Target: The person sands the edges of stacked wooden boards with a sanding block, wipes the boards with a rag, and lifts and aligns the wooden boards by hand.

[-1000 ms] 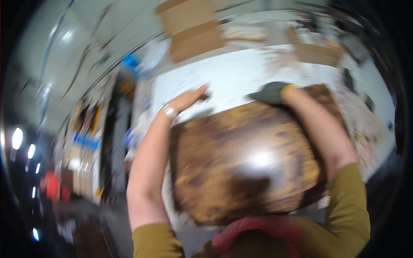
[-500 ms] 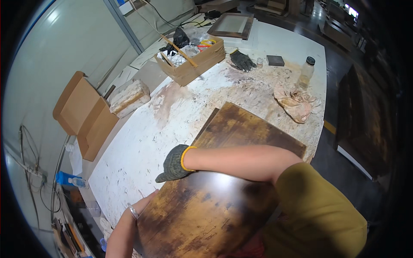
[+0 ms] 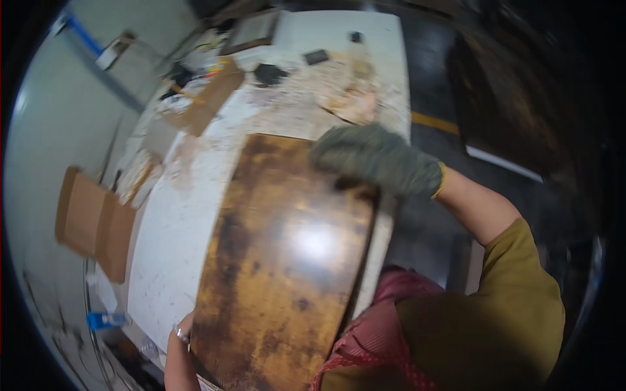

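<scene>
A brown, dark-mottled wooden panel (image 3: 274, 260) with a glossy top lies along the right side of the white worktable, its near end toward me. My right hand (image 3: 375, 159), in a dark grey-green knitted glove with a yellow cuff, is over the panel's far right corner. Motion blurs its fingers, and I cannot tell whether it grips the edge. At the panel's near left edge is my left hand (image 3: 186, 322), bare, with a bracelet at the wrist. The panel's edge hides its fingers.
On the white table (image 3: 173, 254) are a cardboard box (image 3: 208, 98) of odds and ends, a dark glove (image 3: 268, 74), a dark block (image 3: 316, 57), a bottle (image 3: 358, 55) and a crumpled cloth (image 3: 352, 104). An open carton (image 3: 94, 218) stands left. Dark panels (image 3: 515, 111) stand to the right.
My gloved right hand has swung from the panel's left edge to its far right corner. The view has turned, and the panel now looks more upright in it. My left hand stays at the near left edge.
</scene>
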A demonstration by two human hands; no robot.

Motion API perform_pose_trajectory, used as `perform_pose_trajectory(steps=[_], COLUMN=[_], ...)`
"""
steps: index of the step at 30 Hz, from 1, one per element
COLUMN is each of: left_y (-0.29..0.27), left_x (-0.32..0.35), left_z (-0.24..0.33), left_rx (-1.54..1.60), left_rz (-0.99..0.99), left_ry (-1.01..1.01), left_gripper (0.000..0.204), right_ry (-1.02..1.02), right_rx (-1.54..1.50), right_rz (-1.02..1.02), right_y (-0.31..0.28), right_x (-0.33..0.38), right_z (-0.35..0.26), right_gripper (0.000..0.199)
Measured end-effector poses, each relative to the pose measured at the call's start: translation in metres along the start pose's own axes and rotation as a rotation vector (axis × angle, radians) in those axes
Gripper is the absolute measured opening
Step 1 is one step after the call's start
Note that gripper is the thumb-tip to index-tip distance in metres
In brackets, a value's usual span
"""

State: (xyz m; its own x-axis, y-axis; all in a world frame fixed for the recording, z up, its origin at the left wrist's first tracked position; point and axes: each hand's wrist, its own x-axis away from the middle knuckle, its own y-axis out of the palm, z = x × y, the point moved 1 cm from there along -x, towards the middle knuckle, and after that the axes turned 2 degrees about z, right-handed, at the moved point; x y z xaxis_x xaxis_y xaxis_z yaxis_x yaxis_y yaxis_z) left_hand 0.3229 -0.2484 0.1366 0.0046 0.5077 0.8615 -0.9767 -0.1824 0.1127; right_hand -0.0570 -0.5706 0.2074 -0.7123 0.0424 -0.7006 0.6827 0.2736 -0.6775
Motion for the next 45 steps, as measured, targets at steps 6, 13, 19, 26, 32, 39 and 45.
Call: perform_pose_trajectory(steps=[6, 13, 19, 26, 32, 39, 45], left_y=[0.009, 0.024, 0.017, 0.003, 0.001, 0.003, 0.01], left_x=[0.01, 0.016, 0.019, 0.024, 0.025, 0.027, 0.032], left_z=[-0.006, -0.021, -0.036, -0.058, -0.075, -0.079, -0.097], left_rx=[-0.034, -0.027, 0.031, 0.115, 0.179, 0.254, 0.392], left_rz=[0.059, 0.072, 0.087, 0.077, 0.072, 0.121, 0.198], left_ry=[0.005, 0.055, 0.068, 0.077, 0.085, 0.113, 0.16], left_gripper=[0.056, 0.057, 0.058, 0.059, 0.06, 0.061, 0.061], right_ry=[1.441, 1.356, 0.567, 0.37, 0.627, 1.529, 1.382], right_rx=[-0.954, -1.837, -0.552, -0.172, -0.172, -1.06, -1.045], right_rz=[0.156, 0.192, -0.749, -1.075, -0.962, -0.528, -0.638], right_y=[0.038, 0.206, 0.212, 0.164, 0.142, 0.161, 0.21], right_x=[0.203, 0.257, 0.245, 0.193, 0.166, 0.125, 0.056], right_z=[-0.126, -0.155, -0.128, -0.12, -0.116, -0.066, 0.024], right_gripper=[0.029, 0.011, 0.016, 0.017, 0.029, 0.033, 0.03])
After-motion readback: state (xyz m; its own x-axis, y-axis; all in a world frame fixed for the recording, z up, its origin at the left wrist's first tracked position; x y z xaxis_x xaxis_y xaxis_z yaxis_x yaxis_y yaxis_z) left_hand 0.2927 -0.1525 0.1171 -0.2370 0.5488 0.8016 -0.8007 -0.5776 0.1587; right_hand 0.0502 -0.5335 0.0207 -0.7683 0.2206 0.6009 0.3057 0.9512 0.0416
